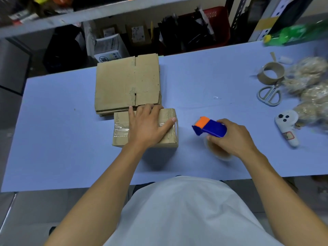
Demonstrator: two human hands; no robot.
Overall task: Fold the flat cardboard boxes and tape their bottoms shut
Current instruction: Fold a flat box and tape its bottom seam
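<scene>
Taping step looks about done: left hand (148, 126) presses flat on folded box (144, 127) w/ tape strip across, right hand (232, 137) grips tape dispenser (210, 128) just beside; next prob. a fresh flat from the stack (127, 82).

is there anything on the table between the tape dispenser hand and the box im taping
Nothing visible. The right hand holds the tape dispenser just right of the box, with only bare table between them. The left hand rests flat on the box's top, covering part of the tape strip.
</scene>
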